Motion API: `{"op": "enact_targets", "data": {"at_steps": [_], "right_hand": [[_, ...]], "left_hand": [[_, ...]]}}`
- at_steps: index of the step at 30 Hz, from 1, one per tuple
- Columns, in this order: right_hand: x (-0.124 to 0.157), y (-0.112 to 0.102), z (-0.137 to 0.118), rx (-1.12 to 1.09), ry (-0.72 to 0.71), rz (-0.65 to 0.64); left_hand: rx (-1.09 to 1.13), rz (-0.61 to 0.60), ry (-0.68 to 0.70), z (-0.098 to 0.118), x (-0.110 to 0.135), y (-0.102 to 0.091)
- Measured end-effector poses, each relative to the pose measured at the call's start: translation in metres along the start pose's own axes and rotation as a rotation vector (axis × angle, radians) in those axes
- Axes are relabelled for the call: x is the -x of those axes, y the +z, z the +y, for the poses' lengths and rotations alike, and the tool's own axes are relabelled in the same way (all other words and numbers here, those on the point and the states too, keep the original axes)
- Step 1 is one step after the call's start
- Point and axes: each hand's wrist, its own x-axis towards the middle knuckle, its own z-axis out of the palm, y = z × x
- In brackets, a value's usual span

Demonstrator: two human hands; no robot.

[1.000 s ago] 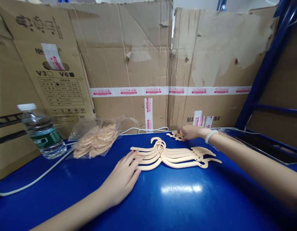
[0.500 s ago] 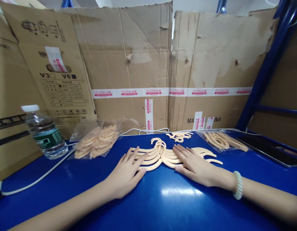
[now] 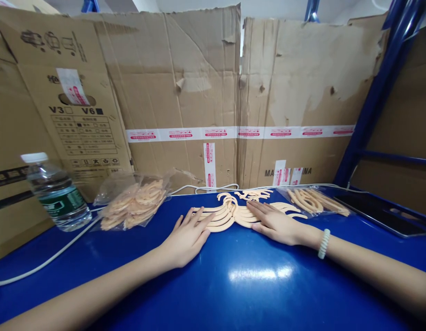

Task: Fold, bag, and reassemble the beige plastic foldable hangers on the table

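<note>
Several beige clothes hangers (image 3: 222, 220) lie flat on the blue table, nested in a fanned row with their curved hooks at the far side. My left hand (image 3: 189, 236) rests flat on the left arms of the hangers, fingers spread. On the other side, my right hand (image 3: 276, 224) lies on the right arms with its fingers stretched out; their tips sit near the middle of the row. Neither hand grips anything. Parts of the hanger arms are hidden under both hands. Right behind the row lies a small heap of beige curved pieces (image 3: 256, 195).
Clear bags with beige pieces lie left (image 3: 133, 204) and right (image 3: 316, 200). A water bottle (image 3: 57, 195) stands at the left, beside a white cable (image 3: 57, 252). At the right lies a black phone (image 3: 378, 214). Cardboard (image 3: 178, 101) walls the back of the table (image 3: 213, 289).
Both hands and the hangers under them have slid away from me toward the back, closer to the small heap. The view has shifted slightly.
</note>
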Motion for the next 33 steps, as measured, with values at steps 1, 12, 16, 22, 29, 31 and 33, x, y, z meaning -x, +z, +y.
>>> {"op": "enact_targets", "data": {"at_steps": [1,12,16,22,29,31,33], "right_hand": [[0.0,0.0,0.001,-0.001,-0.001,-0.002],[0.008,-0.009,-0.026,0.06,-0.167,0.304],[0.011,-0.008,-0.042,0.155,-0.236,0.338],[0.015,-0.005,-0.037,0.237,-0.185,0.37],[0.029,0.005,-0.043,0.37,-0.095,0.4],[0.035,0.007,-0.046,0.349,-0.066,0.325],[0.038,0.007,-0.047,0.265,-0.031,0.22]], "left_hand": [[-0.007,0.013,0.004,0.001,0.003,0.0],[0.017,0.238,0.365,0.023,0.053,0.005],[0.054,0.217,0.362,0.025,0.054,0.004],[0.067,0.178,0.348,0.017,0.054,0.008],[0.068,0.079,0.324,-0.002,0.047,0.023],[0.063,0.032,0.31,-0.002,0.047,0.022],[0.054,0.002,0.278,0.003,0.048,0.019]]}}
